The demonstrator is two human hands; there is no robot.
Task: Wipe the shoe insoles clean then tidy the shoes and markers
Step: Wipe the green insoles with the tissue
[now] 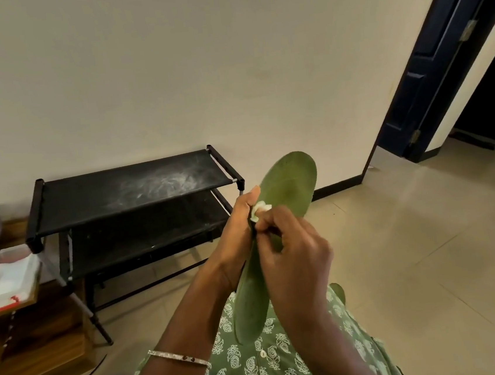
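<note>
My left grip (233,234) wraps the edge of a green insole (291,179), holding it upright above my lap, near a black shoe rack (130,190). My right grip (293,259) pinches a small white wipe (259,209) against its surface. Pressing too hard could buckle the thin insole, or the wipe could slip free.

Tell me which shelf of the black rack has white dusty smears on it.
The top shelf: pale smears streak its right half, while the lower shelf beneath it looks plain dark.
</note>
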